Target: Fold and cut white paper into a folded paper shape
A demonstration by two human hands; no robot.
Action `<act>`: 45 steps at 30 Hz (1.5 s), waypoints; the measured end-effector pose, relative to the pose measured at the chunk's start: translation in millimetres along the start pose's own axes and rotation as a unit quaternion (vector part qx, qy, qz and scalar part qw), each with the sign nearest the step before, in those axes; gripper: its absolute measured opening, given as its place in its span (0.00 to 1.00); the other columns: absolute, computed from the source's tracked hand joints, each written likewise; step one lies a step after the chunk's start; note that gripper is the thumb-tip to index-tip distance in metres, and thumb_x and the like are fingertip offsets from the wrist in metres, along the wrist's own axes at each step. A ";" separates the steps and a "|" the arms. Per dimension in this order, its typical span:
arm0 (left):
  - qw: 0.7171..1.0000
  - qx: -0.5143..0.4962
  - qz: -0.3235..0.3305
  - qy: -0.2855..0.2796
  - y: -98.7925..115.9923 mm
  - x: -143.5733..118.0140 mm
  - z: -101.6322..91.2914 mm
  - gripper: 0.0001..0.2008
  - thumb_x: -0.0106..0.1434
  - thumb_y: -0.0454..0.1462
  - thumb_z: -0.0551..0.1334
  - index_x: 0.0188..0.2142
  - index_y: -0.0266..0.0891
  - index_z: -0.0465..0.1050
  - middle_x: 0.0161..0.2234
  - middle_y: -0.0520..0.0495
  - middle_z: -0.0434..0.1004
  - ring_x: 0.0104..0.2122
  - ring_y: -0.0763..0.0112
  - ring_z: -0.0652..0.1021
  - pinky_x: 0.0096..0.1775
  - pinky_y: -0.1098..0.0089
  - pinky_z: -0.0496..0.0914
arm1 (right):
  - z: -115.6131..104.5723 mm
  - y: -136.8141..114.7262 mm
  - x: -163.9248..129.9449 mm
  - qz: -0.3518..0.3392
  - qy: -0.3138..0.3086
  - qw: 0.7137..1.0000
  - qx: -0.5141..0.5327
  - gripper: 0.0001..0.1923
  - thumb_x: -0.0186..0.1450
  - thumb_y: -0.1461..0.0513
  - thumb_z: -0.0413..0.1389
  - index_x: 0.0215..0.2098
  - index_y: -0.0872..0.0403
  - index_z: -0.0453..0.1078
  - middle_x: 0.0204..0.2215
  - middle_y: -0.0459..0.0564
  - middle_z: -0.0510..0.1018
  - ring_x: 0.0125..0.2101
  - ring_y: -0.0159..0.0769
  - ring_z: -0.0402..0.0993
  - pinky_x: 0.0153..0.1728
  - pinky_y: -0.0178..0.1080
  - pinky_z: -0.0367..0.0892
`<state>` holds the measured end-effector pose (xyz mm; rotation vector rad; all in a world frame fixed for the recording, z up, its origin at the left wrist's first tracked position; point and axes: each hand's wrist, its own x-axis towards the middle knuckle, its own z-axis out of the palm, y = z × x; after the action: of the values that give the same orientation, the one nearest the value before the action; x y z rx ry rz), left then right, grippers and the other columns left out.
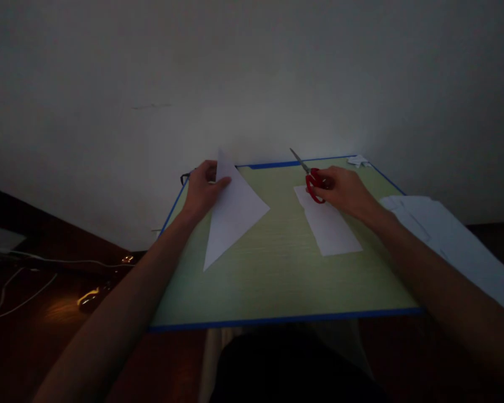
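Observation:
My left hand [205,187] pinches the left edge of a white triangular piece of paper [235,215], thumb on the front and fingers behind. The paper is tilted up over the left half of the table. In my right hand [342,189] is a pair of scissors [315,182] with red handles. Its blades look closed and point up and left, away from the paper triangle. Under the scissors and right hand lies a white paper strip [334,232], flat on the table, its upper part partly covered.
The pale green table [252,291] has blue edges and stands against a grey wall [252,73]. Small paper scraps [359,161] lie at its far right corner. White sheets [449,240] are at the right side. White cables [67,260] run at the left.

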<state>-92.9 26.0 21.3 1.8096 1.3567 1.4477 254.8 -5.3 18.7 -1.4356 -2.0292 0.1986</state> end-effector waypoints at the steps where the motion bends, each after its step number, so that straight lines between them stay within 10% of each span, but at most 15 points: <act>1: 1.000 -0.003 0.004 0.004 0.3 0.1 0.0 0.17 0.53 0.35 0.70 0.42 0.38 0.73 0.40 0.45 0.81 0.37 0.67 0.80 0.38 0.70 0.74 | -2.0 -2.5 -0.2 -0.002 0.000 1.000 -0.008 0.18 0.63 0.61 0.61 0.49 0.59 0.79 0.41 0.58 0.82 0.36 0.44 0.79 0.40 0.44 0.72; 14: 0.993 -0.117 -0.021 -0.006 21.6 -4.5 -1.4 0.15 0.54 0.36 0.72 0.40 0.37 0.73 0.40 0.45 0.81 0.39 0.67 0.81 0.42 0.68 0.77 | -4.9 -17.0 -5.9 0.006 0.044 0.998 0.032 0.20 0.67 0.56 0.59 0.54 0.54 0.77 0.44 0.55 0.85 0.37 0.45 0.82 0.41 0.45 0.74; 27: 0.950 -0.266 -0.110 -0.122 39.7 -23.8 11.1 0.15 0.55 0.41 0.74 0.40 0.39 0.77 0.37 0.48 0.82 0.33 0.72 0.80 0.36 0.72 0.75 | 16.8 -28.2 -12.4 -0.080 -0.082 0.992 -0.042 0.18 0.71 0.56 0.55 0.56 0.53 0.77 0.43 0.56 0.85 0.40 0.47 0.77 0.41 0.44 0.67; 41: 0.970 -0.171 -0.116 -0.127 37.8 -29.6 18.4 0.19 0.54 0.45 0.73 0.40 0.37 0.76 0.38 0.45 0.83 0.33 0.67 0.80 0.36 0.68 0.75 | 14.7 -33.8 -12.5 -0.142 -0.087 0.985 -0.044 0.17 0.74 0.57 0.52 0.52 0.56 0.78 0.46 0.57 0.83 0.47 0.45 0.77 0.50 0.46 0.69; 45: 0.978 -0.151 -0.101 -0.104 28.7 -27.8 18.4 0.18 0.55 0.45 0.71 0.40 0.36 0.76 0.38 0.45 0.83 0.34 0.67 0.80 0.36 0.68 0.75 | -3.2 -73.7 -59.4 -0.127 -0.035 0.988 -0.083 0.20 0.76 0.56 0.46 0.54 0.54 0.77 0.52 0.58 0.80 0.52 0.49 0.75 0.54 0.53 0.69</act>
<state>-63.4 -6.4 25.3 1.5314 1.1123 1.2424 210.1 -87.8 31.1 -1.2652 -2.3090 -0.0287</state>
